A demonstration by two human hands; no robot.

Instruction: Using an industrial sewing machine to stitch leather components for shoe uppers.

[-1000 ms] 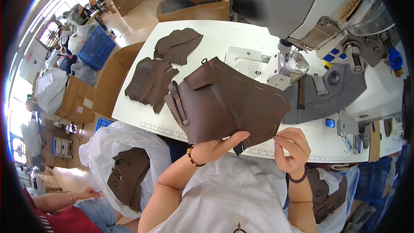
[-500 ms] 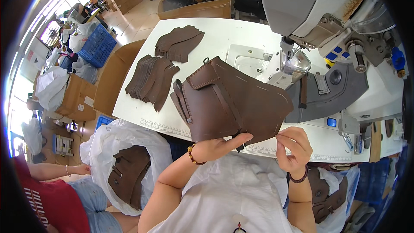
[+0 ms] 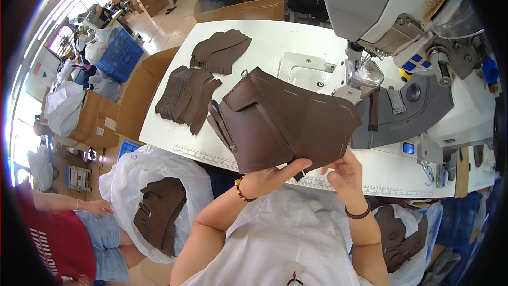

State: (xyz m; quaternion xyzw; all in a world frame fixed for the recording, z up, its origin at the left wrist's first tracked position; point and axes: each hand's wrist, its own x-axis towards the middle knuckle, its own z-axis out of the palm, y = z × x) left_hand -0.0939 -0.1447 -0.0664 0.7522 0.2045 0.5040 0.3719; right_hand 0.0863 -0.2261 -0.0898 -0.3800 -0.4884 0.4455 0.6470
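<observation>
A stitched dark brown leather panel point(image 3: 296, 122) is tilted up over the front of the white sewing table. It has a folded flap, a strap loop at its left and a small metal ring at its top. Pale marks run along its upper edge. My left hand point(image 3: 270, 180) grips the lower edge, thumb in front and fingers hidden behind. At the lower right edge is my right hand point(image 3: 346, 177), fingers loosely bent and thumb apart, some fingertips close to or behind the leather. A short pale thread end shows by my left thumb.
Two stacks of cut brown leather pieces, a rear stack point(image 3: 219, 53) and a nearer stack point(image 3: 185, 95), lie on the table point(image 3: 264, 34). A sewing machine point(image 3: 370, 10) stands at right. Bags of leather parts flank me, one a white bag point(image 3: 121, 180); a person in red is at left.
My right hand has left the lower right corner and moved left along the lower edge, its pinch loosened. The panel has turned slightly in my left hand. The person at left has shifted.
</observation>
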